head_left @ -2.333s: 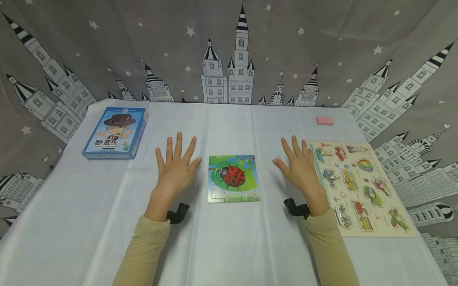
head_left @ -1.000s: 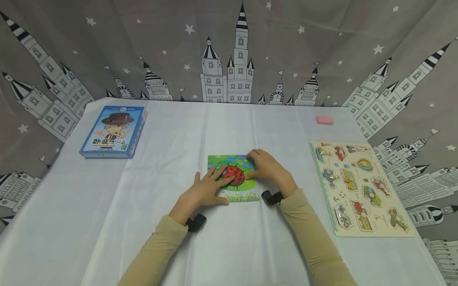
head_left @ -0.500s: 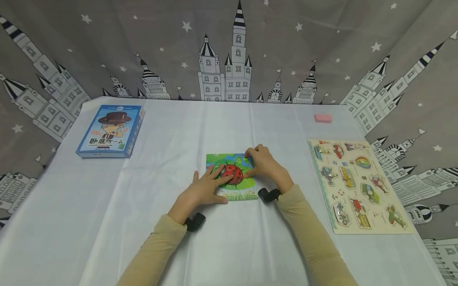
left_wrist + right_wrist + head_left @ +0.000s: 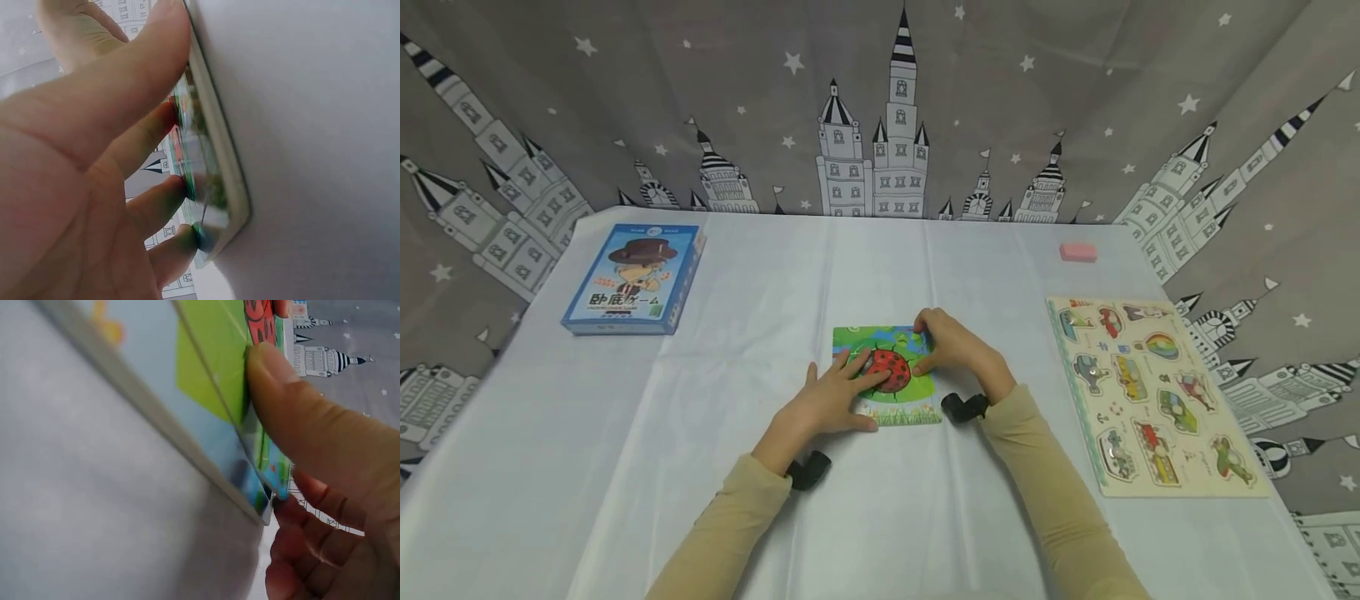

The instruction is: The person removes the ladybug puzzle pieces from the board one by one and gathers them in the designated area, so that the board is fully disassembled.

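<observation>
A square ladybug jigsaw puzzle (image 4: 910,414) lies flat in the middle of the white table. My left hand (image 4: 827,400) rests across its left part, fingers spread over the ladybug and thumb by the near edge. In the left wrist view, the fingertips (image 4: 187,186) press on the glossy face. At the far right corner, my right hand (image 4: 962,346) pinches a corner puzzle piece (image 4: 275,478). Its thumb (image 4: 269,381) lies on top and curled fingers meet the corner, where the piece's tip stands slightly up from the frame.
At the far left lies a blue game box (image 4: 628,279) with a hatted cartoon figure. A wooden vehicle puzzle board (image 4: 1150,392) lies on the right, with a pink eraser-like block (image 4: 1078,252) beyond it. A grey castle-print curtain (image 4: 737,50) hangs behind the table (image 4: 760,275).
Both hands came in from either side of the ladybug puzzle, the left settling on its face and the right at its far right corner. Over the last second they have barely moved.
</observation>
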`<state>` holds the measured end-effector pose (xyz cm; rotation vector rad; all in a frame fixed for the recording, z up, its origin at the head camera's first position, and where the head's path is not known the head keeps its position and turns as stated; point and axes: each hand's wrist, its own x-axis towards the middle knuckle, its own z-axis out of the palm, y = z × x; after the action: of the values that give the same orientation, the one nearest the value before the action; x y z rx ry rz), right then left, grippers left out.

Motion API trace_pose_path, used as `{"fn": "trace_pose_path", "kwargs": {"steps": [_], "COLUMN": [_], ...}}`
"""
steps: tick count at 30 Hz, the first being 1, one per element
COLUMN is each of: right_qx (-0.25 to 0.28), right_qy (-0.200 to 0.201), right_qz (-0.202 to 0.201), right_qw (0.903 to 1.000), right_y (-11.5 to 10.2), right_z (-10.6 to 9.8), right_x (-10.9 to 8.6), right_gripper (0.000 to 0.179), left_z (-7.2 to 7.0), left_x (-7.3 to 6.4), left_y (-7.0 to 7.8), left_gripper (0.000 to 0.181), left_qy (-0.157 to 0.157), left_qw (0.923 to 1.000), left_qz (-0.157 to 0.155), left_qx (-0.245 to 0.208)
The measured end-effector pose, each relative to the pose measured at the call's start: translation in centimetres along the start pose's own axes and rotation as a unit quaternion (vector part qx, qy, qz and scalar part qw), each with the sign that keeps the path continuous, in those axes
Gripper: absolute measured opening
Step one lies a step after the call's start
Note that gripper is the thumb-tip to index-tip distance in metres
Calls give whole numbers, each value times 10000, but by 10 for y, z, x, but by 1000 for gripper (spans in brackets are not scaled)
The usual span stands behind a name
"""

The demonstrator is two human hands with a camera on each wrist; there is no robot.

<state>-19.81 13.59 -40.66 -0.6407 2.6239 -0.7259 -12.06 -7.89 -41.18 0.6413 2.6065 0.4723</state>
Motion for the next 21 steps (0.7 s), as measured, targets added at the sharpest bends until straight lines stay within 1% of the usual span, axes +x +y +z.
{"fn": "trace_pose_path", "kwargs": {"steps": [4,8,11,14,17,19,21], "right_qx": [182,221,439,869,1169,1270,1183], "right_qy": [211,580,617,554,636,680,655], "right_qz": [-67,-222,-352,-353,-119,81,390], "right_qw": [9996,9978,9965,9940,9910,9895,9900], "right_y": [5,10,12,15,26,40,56], "right_z": [1,1,1,-1,-15,-31,-50], "right_x": [-5,-10,-12,-15,-21,-29,-40], "right_gripper": [55,39,27,23,21,21,20], "left_z": [1,1,2,3,2,1,1], "left_x": [2,3,2,0,0,1,2], "left_y": [2,3,2,-1,-3,-3,-3], "left_gripper": [75,75,75,76,76,76,76], "left_qy": [-2,17,-3,-18,25,62,64], "left_qw": [10000,9999,10000,10000,10000,9999,9999], "left_qz": [44,102,87,33,39,82,115], "left_qx": [31,3,-45,-26,-29,-41,-72]}}
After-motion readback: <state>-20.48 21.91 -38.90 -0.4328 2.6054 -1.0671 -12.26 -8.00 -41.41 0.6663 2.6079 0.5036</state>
